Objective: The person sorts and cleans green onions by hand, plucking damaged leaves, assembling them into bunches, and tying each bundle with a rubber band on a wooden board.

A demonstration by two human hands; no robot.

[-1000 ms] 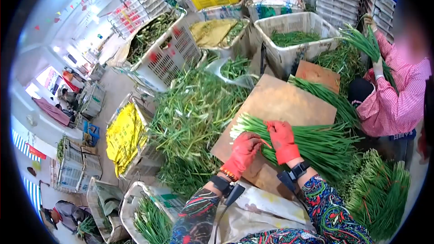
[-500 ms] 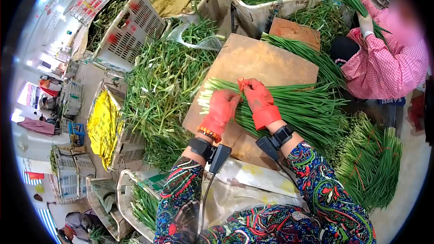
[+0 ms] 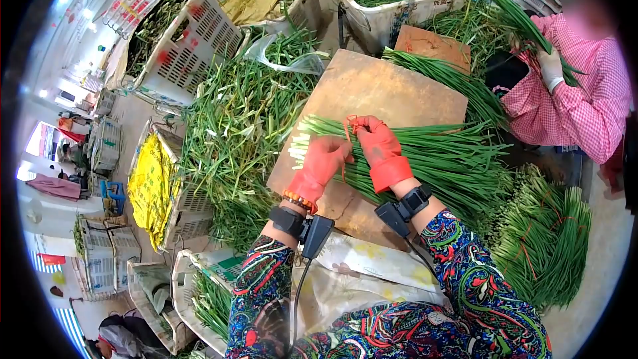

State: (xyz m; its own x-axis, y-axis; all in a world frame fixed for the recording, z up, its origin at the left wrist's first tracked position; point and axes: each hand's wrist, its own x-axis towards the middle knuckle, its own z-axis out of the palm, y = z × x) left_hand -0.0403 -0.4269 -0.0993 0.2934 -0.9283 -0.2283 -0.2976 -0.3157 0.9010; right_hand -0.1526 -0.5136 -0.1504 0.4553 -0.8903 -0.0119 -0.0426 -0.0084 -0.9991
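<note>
A large bunch of green garlic chives [image 3: 432, 153] lies across a worn wooden board [image 3: 382, 86], its pale cut ends to the left. A thin red tie [image 3: 347, 134] passes around the bunch near those ends. My right hand [image 3: 381, 151], in an orange-red rubber glove, rests over the stalks with its fingers pinched on the tie. Just to the left, my left hand [image 3: 321, 165], gloved alike, has its fingertips closed on the tie, close to the right hand. The tie's underside is hidden beneath the stalks.
Loose chive trimmings [image 3: 246, 119] are heaped left of the board. Tied chive bundles [image 3: 541, 246] lie at the lower right. White crates [image 3: 399, 3] stand behind and to the left. A co-worker in a pink checked top [image 3: 565, 93] holds chives at the upper right.
My left hand has shifted slightly down and left, and more of the red tie shows between my hands. The co-worker's hands and chives have come lower.
</note>
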